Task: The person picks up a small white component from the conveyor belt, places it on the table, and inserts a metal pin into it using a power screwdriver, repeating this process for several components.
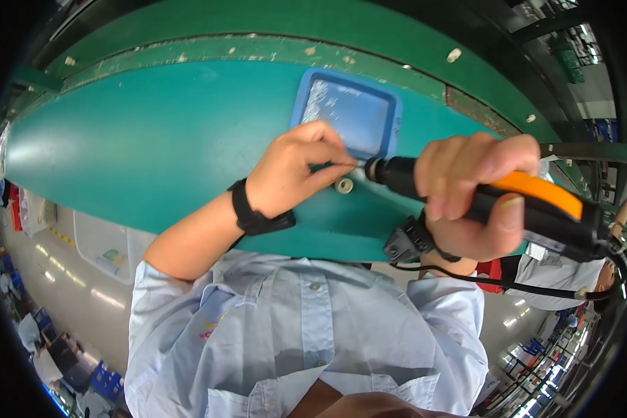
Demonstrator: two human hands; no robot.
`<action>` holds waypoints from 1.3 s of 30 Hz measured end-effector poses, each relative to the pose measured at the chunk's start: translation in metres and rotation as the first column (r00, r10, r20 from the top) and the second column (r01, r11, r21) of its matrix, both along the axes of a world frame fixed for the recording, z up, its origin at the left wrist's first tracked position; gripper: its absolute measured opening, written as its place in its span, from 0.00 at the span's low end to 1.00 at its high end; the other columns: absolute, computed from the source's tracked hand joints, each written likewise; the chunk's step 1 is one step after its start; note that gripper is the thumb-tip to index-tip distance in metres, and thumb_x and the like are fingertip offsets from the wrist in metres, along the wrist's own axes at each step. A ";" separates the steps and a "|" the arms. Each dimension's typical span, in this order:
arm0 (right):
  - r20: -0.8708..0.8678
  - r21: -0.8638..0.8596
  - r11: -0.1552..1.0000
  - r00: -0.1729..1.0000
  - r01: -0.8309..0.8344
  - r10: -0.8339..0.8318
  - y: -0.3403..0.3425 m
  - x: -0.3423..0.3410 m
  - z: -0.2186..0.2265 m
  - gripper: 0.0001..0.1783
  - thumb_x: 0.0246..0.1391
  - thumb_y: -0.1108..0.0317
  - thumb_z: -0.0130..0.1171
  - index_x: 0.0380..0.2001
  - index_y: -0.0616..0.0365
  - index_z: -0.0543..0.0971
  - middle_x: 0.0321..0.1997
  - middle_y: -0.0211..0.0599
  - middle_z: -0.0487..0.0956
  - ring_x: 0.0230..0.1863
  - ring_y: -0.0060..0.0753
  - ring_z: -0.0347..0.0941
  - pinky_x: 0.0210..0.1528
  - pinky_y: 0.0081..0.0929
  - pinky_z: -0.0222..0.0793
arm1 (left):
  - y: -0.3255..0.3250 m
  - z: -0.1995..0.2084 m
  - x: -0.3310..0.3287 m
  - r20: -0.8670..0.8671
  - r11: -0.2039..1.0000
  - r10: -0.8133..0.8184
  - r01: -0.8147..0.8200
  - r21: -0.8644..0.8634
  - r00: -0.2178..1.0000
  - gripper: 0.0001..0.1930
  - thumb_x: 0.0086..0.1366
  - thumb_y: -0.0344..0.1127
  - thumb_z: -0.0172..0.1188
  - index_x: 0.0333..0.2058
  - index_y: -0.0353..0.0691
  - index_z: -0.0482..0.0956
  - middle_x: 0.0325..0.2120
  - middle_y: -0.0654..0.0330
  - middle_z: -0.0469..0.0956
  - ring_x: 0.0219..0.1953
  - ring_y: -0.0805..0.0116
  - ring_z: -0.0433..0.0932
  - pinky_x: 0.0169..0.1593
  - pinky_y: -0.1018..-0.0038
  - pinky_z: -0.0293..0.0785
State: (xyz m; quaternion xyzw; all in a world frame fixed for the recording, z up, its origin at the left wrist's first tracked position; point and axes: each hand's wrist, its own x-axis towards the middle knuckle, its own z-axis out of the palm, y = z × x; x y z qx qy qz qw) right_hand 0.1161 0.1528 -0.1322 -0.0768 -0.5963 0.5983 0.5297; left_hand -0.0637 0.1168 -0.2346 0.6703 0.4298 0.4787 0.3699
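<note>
A translucent bin [89,240] shows at left, a grey-shirted person [540,276] at far right.

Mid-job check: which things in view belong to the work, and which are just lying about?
Likely in the work:
black-and-orange power driver, gripped in the right hand
left hand, fingertips pinched at the driver's tip
small pale ring below them
blue tray with small shiny pieces

Apparently lying about:
clear bin on the floor
blue bins, lower left

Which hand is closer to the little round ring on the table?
The left. Left hand is right by the little round ring, just up and left of it. Right hand is farther off to its right, gripping the power screwdriver.
</note>
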 end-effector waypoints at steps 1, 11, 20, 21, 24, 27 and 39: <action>-0.002 -0.028 1.000 1.000 0.014 -0.014 -0.002 -0.001 0.001 0.16 0.54 0.59 0.58 0.36 0.58 0.66 0.19 0.32 0.70 0.19 0.24 0.66 0.24 0.25 0.64 | -0.002 0.001 -0.001 -0.015 1.000 0.010 -0.010 -0.006 1.000 0.05 0.51 0.26 0.65 0.30 0.40 0.82 0.27 0.62 0.73 0.30 0.67 0.74 0.33 0.75 0.71; 0.137 -0.056 0.987 0.981 0.149 -0.141 -0.011 -0.007 0.005 0.17 0.54 0.56 0.57 0.33 0.57 0.66 0.13 0.27 0.66 0.13 0.23 0.62 0.18 0.23 0.59 | -0.011 0.004 -0.002 -0.106 1.000 0.005 -0.003 0.023 0.994 0.09 0.48 0.28 0.68 0.30 0.38 0.81 0.27 0.62 0.73 0.31 0.67 0.74 0.34 0.74 0.71; 0.035 -0.064 0.996 0.997 0.066 -0.064 0.002 0.006 0.006 0.18 0.53 0.60 0.57 0.36 0.63 0.66 0.13 0.31 0.66 0.13 0.23 0.62 0.19 0.24 0.62 | -0.010 -0.009 0.008 -0.214 0.948 -0.187 0.119 -0.296 0.959 0.17 0.47 0.27 0.69 0.38 0.38 0.79 0.32 0.59 0.73 0.30 0.64 0.73 0.35 0.74 0.71; 0.036 -0.090 0.994 0.998 0.062 -0.059 0.002 0.004 0.003 0.18 0.53 0.60 0.57 0.36 0.63 0.66 0.13 0.31 0.66 0.13 0.23 0.62 0.19 0.24 0.62 | -0.009 -0.012 0.006 -0.205 0.937 -0.231 0.160 -0.310 0.951 0.16 0.47 0.27 0.68 0.38 0.38 0.79 0.32 0.59 0.73 0.29 0.64 0.73 0.35 0.73 0.71; 0.115 -0.024 1.000 0.993 0.021 -0.018 0.003 -0.001 -0.006 0.15 0.56 0.57 0.49 0.36 0.59 0.66 0.14 0.27 0.64 0.12 0.20 0.59 0.18 0.22 0.56 | -0.007 -0.026 -0.001 -0.166 0.963 -0.218 0.184 -0.198 0.962 0.15 0.48 0.25 0.67 0.37 0.36 0.79 0.32 0.59 0.74 0.29 0.65 0.74 0.35 0.74 0.71; 0.150 -0.033 0.999 0.988 0.029 -0.023 -0.002 -0.006 -0.014 0.16 0.56 0.57 0.49 0.35 0.60 0.66 0.13 0.28 0.64 0.12 0.21 0.59 0.18 0.22 0.57 | -0.012 -0.029 -0.002 -0.106 0.963 -0.218 0.196 -0.185 0.970 0.14 0.48 0.25 0.66 0.36 0.36 0.79 0.31 0.59 0.76 0.29 0.65 0.75 0.35 0.74 0.72; 0.332 0.069 0.997 0.942 0.026 -0.047 -0.006 -0.016 -0.029 0.17 0.55 0.57 0.55 0.32 0.60 0.66 0.13 0.29 0.66 0.12 0.22 0.60 0.19 0.23 0.59 | -0.013 -0.023 0.000 -0.027 0.905 -0.199 0.173 -0.388 0.980 0.11 0.47 0.28 0.66 0.33 0.36 0.80 0.26 0.60 0.79 0.27 0.68 0.75 0.34 0.74 0.72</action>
